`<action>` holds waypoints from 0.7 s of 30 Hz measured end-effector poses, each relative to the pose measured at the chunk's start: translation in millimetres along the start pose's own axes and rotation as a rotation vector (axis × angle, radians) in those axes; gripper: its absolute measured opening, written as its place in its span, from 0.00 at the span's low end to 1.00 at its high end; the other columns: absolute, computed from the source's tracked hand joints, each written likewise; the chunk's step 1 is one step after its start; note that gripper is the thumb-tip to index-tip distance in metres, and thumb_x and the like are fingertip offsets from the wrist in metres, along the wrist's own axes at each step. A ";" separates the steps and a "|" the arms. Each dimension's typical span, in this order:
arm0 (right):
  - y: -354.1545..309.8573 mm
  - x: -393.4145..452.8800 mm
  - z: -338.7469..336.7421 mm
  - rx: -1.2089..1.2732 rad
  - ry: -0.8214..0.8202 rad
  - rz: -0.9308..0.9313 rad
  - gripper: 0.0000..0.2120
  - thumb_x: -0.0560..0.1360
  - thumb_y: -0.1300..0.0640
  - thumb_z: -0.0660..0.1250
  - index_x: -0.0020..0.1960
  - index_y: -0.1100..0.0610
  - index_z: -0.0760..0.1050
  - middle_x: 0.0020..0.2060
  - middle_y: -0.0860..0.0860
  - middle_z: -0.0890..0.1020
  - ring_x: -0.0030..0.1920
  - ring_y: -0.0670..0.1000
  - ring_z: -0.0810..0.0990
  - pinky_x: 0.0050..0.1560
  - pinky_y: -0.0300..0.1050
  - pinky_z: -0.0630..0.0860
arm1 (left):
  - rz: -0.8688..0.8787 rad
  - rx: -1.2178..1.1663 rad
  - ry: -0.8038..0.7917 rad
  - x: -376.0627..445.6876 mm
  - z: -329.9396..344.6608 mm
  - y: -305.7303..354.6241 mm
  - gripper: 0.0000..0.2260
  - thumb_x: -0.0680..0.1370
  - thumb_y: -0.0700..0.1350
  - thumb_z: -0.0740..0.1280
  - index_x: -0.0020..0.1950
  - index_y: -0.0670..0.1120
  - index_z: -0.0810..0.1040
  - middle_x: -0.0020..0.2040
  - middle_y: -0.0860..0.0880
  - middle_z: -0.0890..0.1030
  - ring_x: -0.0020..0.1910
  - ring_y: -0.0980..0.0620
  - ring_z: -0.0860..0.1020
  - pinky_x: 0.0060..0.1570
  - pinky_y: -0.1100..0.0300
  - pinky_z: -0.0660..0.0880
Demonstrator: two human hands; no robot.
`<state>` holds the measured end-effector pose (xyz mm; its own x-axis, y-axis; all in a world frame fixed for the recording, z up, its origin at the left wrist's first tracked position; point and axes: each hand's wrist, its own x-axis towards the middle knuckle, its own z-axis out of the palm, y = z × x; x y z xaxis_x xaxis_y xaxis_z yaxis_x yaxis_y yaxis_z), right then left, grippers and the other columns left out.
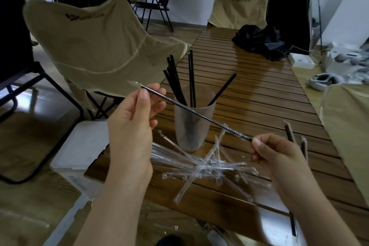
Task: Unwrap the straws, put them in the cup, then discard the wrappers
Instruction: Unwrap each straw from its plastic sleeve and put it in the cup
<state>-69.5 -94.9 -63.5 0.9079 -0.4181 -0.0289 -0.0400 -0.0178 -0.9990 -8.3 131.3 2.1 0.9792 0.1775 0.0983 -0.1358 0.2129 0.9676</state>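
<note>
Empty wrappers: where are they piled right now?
Head view: the empty wrappers lie in a loose heap on the wooden slat table, just in front of the translucent cup, low between the left hand and right hand.

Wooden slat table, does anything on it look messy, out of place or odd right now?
Mostly the loose heap of clear plastic wrappers, strewn crisscross on the wooden slat table in front of the translucent cup instead of discarded. A crumpled black cloth lies at the far end. The cup stands upright, its black straws leaning.
</note>
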 end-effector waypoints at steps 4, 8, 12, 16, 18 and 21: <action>0.8 0.6 0.2 0.015 -0.007 0.014 0.10 0.77 0.64 0.63 0.39 0.58 0.78 0.31 0.53 0.78 0.35 0.51 0.74 0.44 0.47 0.72 | 0.035 -0.068 0.024 2.9 -3.0 2.8 0.08 0.79 0.52 0.63 0.50 0.54 0.81 0.52 0.55 0.84 0.50 0.57 0.81 0.49 0.59 0.72; 1.7 2.4 -2.9 0.002 -0.014 0.033 0.12 0.77 0.64 0.63 0.37 0.56 0.79 0.31 0.52 0.78 0.35 0.52 0.75 0.44 0.47 0.72 | 0.082 -0.074 0.021 4.3 -5.6 3.9 0.05 0.77 0.52 0.65 0.48 0.55 0.81 0.51 0.56 0.84 0.51 0.58 0.81 0.49 0.60 0.72; 1.0 2.1 -3.1 0.024 -0.044 0.052 0.15 0.77 0.65 0.62 0.35 0.55 0.80 0.31 0.52 0.78 0.35 0.52 0.74 0.44 0.48 0.71 | 0.064 -0.142 0.074 6.8 -7.8 1.0 0.05 0.75 0.51 0.67 0.48 0.55 0.81 0.48 0.58 0.83 0.48 0.60 0.79 0.48 0.61 0.70; 2.2 3.5 -0.4 0.035 -0.064 0.061 0.15 0.77 0.65 0.63 0.35 0.55 0.80 0.31 0.53 0.78 0.34 0.52 0.74 0.47 0.51 0.72 | 0.050 -0.231 0.111 8.0 -10.6 2.0 0.06 0.73 0.52 0.67 0.47 0.55 0.80 0.48 0.59 0.82 0.45 0.62 0.77 0.44 0.64 0.69; 3.0 4.0 -0.2 0.041 -0.063 0.072 0.14 0.77 0.65 0.63 0.35 0.56 0.80 0.31 0.53 0.78 0.34 0.52 0.74 0.48 0.52 0.72 | 0.033 -0.259 0.129 8.5 -11.3 1.6 0.05 0.72 0.53 0.67 0.46 0.56 0.80 0.47 0.59 0.82 0.45 0.61 0.76 0.43 0.65 0.68; 3.5 4.1 -2.2 0.054 -0.059 0.091 0.14 0.77 0.65 0.63 0.35 0.57 0.80 0.31 0.53 0.78 0.35 0.52 0.74 0.46 0.50 0.72 | 0.017 -0.297 0.147 9.1 -11.3 1.9 0.04 0.76 0.52 0.66 0.47 0.56 0.80 0.46 0.60 0.81 0.44 0.62 0.75 0.40 0.66 0.68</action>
<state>-66.8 -98.7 -67.0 0.9246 -0.3617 -0.1198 -0.1023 0.0672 -0.9925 -1.4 144.2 2.2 0.9473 0.3152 0.0581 -0.2106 0.4756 0.8541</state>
